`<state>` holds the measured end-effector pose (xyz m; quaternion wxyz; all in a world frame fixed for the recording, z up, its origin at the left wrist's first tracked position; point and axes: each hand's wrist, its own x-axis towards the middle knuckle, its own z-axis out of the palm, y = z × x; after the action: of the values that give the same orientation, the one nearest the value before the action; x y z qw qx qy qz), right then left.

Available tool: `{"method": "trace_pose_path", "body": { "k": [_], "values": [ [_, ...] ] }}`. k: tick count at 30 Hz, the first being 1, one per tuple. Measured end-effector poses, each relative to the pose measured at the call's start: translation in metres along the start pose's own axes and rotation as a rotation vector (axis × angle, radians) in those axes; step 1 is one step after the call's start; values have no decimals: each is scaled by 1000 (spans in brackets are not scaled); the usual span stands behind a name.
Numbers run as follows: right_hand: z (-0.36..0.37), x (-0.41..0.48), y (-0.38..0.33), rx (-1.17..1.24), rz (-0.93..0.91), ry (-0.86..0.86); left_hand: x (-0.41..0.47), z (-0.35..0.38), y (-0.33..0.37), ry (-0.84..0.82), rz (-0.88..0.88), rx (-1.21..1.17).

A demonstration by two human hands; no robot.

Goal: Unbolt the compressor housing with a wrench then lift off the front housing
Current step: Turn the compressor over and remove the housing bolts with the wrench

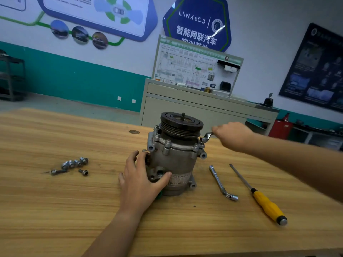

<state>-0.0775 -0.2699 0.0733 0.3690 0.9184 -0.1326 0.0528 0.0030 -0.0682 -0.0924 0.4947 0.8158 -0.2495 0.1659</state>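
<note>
At the worktop (74, 210) centre, the compressor (174, 160) is stood upright. The wrench (207, 136), seated on a right-side bolt (203, 140), is gripped by the right hand (232, 136), handle running rightward. The body is clasped low by the left hand (141, 179).

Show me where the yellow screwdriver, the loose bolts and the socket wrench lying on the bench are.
yellow screwdriver (259, 197): head view, upper end of its yellow handle.
loose bolts (74, 163): head view, middle of the pile.
socket wrench (219, 181): head view, midway along its shaft.
</note>
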Motion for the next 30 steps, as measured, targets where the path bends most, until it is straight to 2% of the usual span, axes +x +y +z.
{"method": "trace_pose_path", "body": {
  "k": [3,6,8,10,12,14,17,19,26,30],
  "values": [
    [17,20,-10,118,-44,204,1,0,-1,7,10,4],
    [23,24,-5,212,-57,297,1,1,0,15,20,7],
    [21,21,0,391,109,359,1,1,0,27,28,17],
    [12,9,2,725,335,475,1,1,0,44,37,17],
    [4,-7,3,947,433,505,0,1,0,50,40,14],
    [-1,-27,1,859,391,365,0,1,0,48,42,16],
    [-6,-55,-11,597,278,27,0,2,0,53,39,15],
    [-8,-64,-21,482,239,-81,0,2,-1,56,37,16],
    [-27,-60,-33,-7,114,-74,1,3,-2,39,22,14],
    [-34,-54,-23,-26,20,-99,1,2,-2,29,13,-1]
  ]
}}
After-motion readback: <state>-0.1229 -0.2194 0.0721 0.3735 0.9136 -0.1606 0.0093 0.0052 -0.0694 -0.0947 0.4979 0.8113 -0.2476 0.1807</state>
